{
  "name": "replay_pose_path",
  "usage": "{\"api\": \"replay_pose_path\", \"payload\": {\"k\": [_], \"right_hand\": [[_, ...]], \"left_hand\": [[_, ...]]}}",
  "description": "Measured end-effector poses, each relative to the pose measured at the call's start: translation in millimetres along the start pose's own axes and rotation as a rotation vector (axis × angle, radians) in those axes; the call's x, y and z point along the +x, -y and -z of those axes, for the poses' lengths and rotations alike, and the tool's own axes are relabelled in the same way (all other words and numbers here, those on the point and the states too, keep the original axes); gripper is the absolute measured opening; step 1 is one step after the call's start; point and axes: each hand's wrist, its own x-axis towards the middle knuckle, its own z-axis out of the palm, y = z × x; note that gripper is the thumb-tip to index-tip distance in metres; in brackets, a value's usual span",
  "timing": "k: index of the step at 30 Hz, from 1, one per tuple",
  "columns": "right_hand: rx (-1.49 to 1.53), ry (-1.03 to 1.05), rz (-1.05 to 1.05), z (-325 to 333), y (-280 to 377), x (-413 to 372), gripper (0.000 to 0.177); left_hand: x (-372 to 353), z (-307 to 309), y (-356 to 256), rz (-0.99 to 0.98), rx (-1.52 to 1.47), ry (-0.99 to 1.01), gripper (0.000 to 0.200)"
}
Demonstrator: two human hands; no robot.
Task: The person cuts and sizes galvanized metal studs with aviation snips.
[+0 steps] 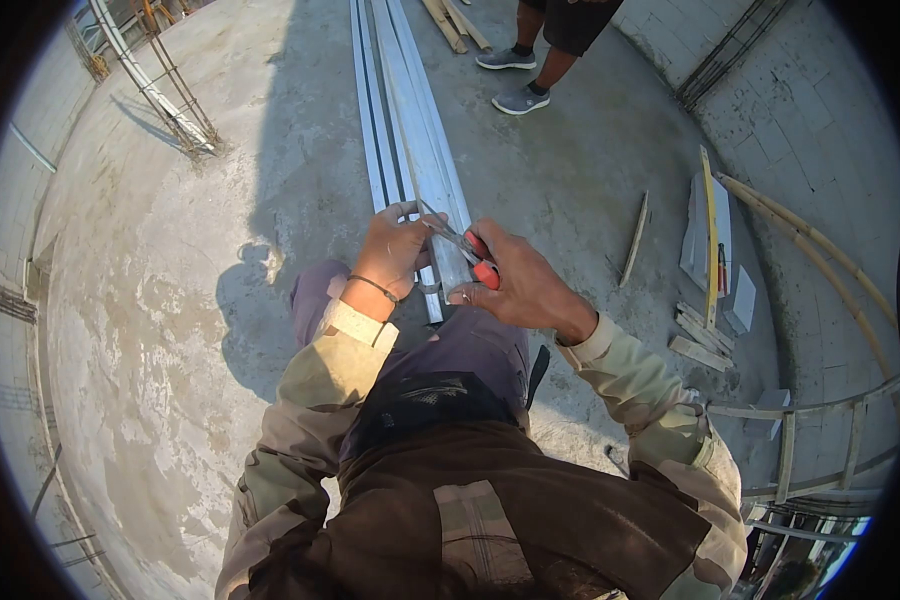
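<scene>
My right hand [528, 278] is closed round the red-handled snips [485, 272], with the two handles spread apart. Their metal blades point up and left, reaching the edge of a long silvery metal channel [432, 150]. My left hand [390, 250] grips this channel from its left side, close to the blade tips; some of its fingers are hidden behind the metal. Other metal channels [368, 120] lie lengthwise alongside, and their near ends come close to my knees.
Another person [560, 45] stands ahead on the concrete floor [170, 330], beside bamboo pieces [448, 25]. On the right are a yellow level [711, 240], white boards [692, 232], wood offcuts [703, 345], bamboo poles [830, 260] and a ladder [787, 455]. Rebar [185, 85] rises at upper left.
</scene>
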Motion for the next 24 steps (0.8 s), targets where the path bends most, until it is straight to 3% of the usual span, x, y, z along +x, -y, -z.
{"api": "replay_pose_path", "payload": {"k": [18,24], "right_hand": [[0.01,-0.09,-0.022,-15.2,-7.6,-4.0,0.046],[-0.045,-0.27,0.095,-35.0,-19.6,-7.1,0.044]], "left_hand": [[5.5,-5.3,21.4,0.048,-0.038,-0.023,0.05],[12.6,3.4,25.9,0.05,-0.024,0.044,0.049]]}}
